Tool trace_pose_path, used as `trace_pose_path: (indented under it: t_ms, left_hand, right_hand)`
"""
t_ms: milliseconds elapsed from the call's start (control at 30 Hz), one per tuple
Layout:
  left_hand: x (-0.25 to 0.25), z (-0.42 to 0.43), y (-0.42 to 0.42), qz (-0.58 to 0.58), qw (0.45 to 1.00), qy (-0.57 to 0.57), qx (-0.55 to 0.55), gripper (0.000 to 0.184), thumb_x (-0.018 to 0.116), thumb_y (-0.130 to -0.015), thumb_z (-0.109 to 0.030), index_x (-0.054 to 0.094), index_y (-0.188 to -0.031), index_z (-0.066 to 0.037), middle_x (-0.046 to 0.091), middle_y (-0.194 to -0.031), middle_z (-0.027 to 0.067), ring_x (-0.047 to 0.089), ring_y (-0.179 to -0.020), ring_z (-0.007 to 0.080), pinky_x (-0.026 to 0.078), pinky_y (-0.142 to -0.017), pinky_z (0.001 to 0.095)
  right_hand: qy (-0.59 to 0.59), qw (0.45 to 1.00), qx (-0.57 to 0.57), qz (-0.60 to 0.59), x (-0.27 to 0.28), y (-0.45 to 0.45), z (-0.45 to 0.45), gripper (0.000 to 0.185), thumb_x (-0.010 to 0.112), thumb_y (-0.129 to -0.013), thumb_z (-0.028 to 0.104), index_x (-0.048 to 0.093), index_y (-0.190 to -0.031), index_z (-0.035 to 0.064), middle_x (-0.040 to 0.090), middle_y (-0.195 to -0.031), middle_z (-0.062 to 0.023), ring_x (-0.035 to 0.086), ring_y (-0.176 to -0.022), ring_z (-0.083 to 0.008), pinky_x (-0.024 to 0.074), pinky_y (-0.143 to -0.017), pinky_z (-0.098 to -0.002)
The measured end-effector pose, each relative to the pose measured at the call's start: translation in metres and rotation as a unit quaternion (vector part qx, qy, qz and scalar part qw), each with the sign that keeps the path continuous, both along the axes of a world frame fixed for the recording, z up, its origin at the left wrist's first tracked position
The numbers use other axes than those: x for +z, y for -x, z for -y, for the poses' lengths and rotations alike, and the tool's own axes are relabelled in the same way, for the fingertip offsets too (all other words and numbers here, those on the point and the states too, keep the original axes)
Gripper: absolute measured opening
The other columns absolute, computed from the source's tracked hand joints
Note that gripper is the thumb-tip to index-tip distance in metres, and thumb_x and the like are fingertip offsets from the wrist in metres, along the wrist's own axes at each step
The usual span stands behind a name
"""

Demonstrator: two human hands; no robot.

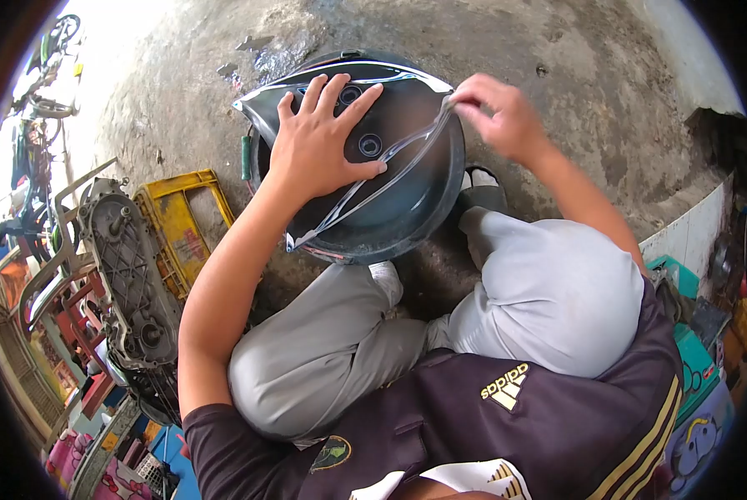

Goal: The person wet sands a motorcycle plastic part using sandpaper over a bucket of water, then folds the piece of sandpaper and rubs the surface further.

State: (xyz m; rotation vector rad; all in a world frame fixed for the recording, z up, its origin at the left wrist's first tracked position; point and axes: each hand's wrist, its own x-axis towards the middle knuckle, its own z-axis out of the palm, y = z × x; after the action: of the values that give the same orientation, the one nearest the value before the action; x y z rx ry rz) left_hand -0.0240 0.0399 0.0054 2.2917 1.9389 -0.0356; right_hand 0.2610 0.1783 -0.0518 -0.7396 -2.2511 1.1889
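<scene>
A dark, glossy triangular panel with silver edges and round lenses, resembling a motorcycle headlight, lies across a round black basin. My left hand rests flat on it with fingers spread, partly covering one lens. At the panel's right corner, the fingers of my right hand are pinched on the upper end of a clear, silvery strip. This strip runs down to the panel's lower corner, over the basin. Whether it is still joined along its length I cannot tell.
A yellow plastic crate and a grey metal engine casing stand to the left. Green handled tool is beside the basin. Teal cases sit at the right. My knees flank the basin's near side on the concrete floor.
</scene>
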Motion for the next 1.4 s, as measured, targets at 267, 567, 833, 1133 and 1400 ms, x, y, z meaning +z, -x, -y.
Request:
trace_pose_path:
  t_ms: [267,567,833,1133,1400]
  left_hand:
    - [0.006,-0.002,-0.001,-0.006,0.999,0.036,0.006,0.109,0.084,-0.075,-0.067,0.038,-0.168,-0.035,0.039,-0.168,0.0183,0.035,-0.157,0.0399,0.028,-0.121,0.0717]
    - [0.006,-0.001,0.000,-0.002,0.999,0.040,0.003,0.112,0.085,-0.073,-0.068,0.037,-0.169,-0.035,0.038,-0.168,0.0184,0.035,-0.157,0.0404,0.028,-0.120,0.0731]
    - [0.006,-0.002,0.000,-0.006,0.999,0.038,0.001,0.112,0.085,-0.073,-0.069,0.037,-0.169,-0.035,0.038,-0.168,0.0184,0.035,-0.157,0.0405,0.029,-0.121,0.0721]
    - [0.005,-0.004,-0.001,-0.010,0.999,0.037,0.002,0.112,0.085,-0.073,-0.070,0.037,-0.169,-0.036,0.038,-0.168,0.0177,0.035,-0.157,0.0397,0.028,-0.122,0.0712]
    - [0.005,-0.003,-0.001,-0.013,0.999,0.037,0.008,0.111,0.085,-0.074,-0.069,0.038,-0.168,-0.035,0.039,-0.168,0.0180,0.036,-0.156,0.0401,0.028,-0.121,0.0696]
  right_hand:
    - [0.031,0.999,0.002,-0.030,-0.002,0.001,0.003,0.009,0.075,-0.094,0.001,0.078,-0.103,0.0005,0.074,-0.098,-0.0094,0.071,-0.090,-0.0211,0.0551,-0.080,-0.0330]
    - [0.028,0.999,0.005,-0.026,0.002,0.005,0.010,0.010,0.077,-0.093,-0.001,0.077,-0.103,-0.0005,0.073,-0.095,-0.0077,0.069,-0.087,-0.0179,0.0537,-0.078,-0.0308]
    - [0.039,0.999,0.004,-0.022,0.003,0.004,0.007,0.010,0.078,-0.093,0.006,0.078,-0.102,0.0016,0.073,-0.095,-0.0111,0.072,-0.084,-0.0250,0.0550,-0.075,-0.0360]
    - [0.003,0.999,0.031,-0.043,-0.004,0.005,0.009,0.008,0.078,-0.093,0.003,0.077,-0.101,0.0007,0.073,-0.093,-0.0092,0.069,-0.084,-0.0200,0.0539,-0.075,-0.0332]
    - [-0.001,1.000,0.000,-0.020,-0.001,0.000,0.008,0.011,0.079,-0.092,0.007,0.073,-0.099,0.0002,0.071,-0.094,-0.0120,0.069,-0.080,-0.0265,0.0531,-0.072,-0.0364]
